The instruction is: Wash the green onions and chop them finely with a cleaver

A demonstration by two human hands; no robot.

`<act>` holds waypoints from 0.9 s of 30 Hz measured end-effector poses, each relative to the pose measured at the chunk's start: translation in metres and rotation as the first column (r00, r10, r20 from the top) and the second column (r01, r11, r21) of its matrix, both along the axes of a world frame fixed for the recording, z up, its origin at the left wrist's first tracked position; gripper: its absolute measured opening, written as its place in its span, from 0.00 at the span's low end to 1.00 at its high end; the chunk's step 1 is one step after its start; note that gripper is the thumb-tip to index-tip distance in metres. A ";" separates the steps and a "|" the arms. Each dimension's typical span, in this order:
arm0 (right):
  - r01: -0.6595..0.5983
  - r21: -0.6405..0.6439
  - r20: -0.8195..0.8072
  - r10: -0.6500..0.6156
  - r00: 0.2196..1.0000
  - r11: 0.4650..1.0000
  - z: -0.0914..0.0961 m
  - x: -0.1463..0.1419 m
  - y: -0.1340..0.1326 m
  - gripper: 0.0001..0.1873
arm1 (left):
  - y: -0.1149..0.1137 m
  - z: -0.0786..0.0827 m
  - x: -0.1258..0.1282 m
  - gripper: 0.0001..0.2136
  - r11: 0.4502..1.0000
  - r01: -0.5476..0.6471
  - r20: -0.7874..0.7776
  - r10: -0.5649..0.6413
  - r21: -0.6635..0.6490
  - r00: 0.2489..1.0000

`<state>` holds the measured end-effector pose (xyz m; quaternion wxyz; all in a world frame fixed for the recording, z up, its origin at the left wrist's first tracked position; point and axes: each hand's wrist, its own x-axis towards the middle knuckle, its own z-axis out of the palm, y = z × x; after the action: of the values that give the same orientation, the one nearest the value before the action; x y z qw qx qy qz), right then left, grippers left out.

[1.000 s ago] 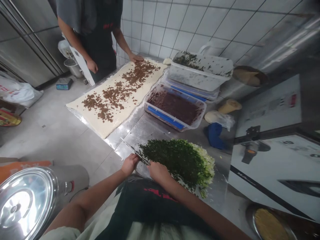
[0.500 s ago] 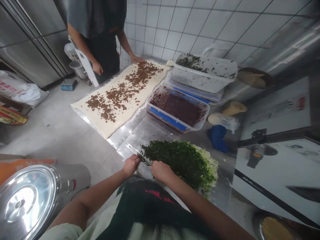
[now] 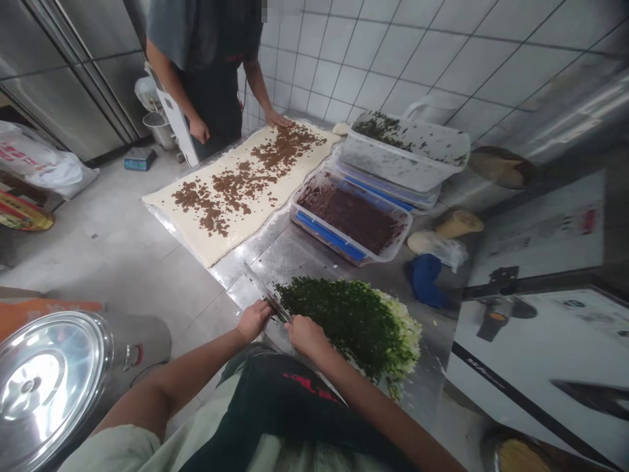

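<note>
My right hand is closed round the handle of a knife, whose blade points away from me and to the left. My left hand is beside the blade, fingers curled and pressed onto dark green leaf pieces at the left end of a pile of chopped greens. The fingertips are partly hidden. Dark green covers most of the pile, while pale green and whitish pieces lie at its right end. The pile rests on a metal worktop.
A dough sheet topped with brown filling spans the far worktop, where a co-worker's hand touches it. Beyond my pile stand a tub of dark paste and a tub with green remnants. A blue cloth lies right; a lidded steel drum stands left.
The view has shifted slightly. The knife blade has turned and now shows more edge-on, and my right hand has shifted a little left with it. My left hand stays beside the blade.
</note>
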<state>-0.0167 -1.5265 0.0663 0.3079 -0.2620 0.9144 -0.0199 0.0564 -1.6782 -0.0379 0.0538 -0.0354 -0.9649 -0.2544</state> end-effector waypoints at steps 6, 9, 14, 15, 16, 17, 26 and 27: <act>0.110 -0.055 0.031 -0.108 0.994 0.992 0.000 -0.018 0.009 0.18 | -0.010 0.005 -0.012 0.12 0.995 0.100 -0.025 -0.099 0.012 0.995; 0.130 -0.085 -0.019 -0.132 0.991 0.988 -0.001 -0.019 0.025 0.18 | -0.012 0.005 -0.023 0.08 0.995 -0.095 -0.088 0.098 0.034 0.991; 0.144 -0.146 -0.017 -0.148 0.989 0.979 0.003 -0.011 0.048 0.19 | -0.005 0.005 -0.029 0.08 0.943 -0.317 -0.053 0.323 0.102 0.945; 0.146 -0.139 -0.018 -0.150 0.988 0.979 0.005 -0.010 0.050 0.19 | -0.003 0.006 -0.027 0.08 0.937 -0.327 -0.044 0.334 0.125 0.941; 0.141 -0.126 -0.022 -0.145 0.989 0.982 0.007 -0.008 0.051 0.19 | -0.002 0.008 -0.025 0.08 0.928 -0.341 -0.040 0.350 0.151 0.936; 0.129 -0.108 -0.024 -0.132 0.991 0.986 0.009 -0.006 0.051 0.19 | -0.001 0.009 -0.022 0.09 0.915 -0.361 -0.038 0.373 0.177 0.927; -0.057 0.075 -0.051 0.061 0.997 0.996 0.016 0.004 0.045 0.20 | -0.004 0.015 -0.019 0.08 0.906 -0.421 0.244 0.399 0.039 0.884; -0.062 0.096 -0.052 0.067 0.996 0.993 0.015 0.004 0.041 0.19 | -0.002 0.014 -0.021 0.09 0.917 -0.398 0.261 0.379 0.023 0.888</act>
<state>-0.0124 -1.4859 0.0809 0.2949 -0.2770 0.9136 0.0406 0.0355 -1.6805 -0.0236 -0.0177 0.1930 -0.9411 -0.2771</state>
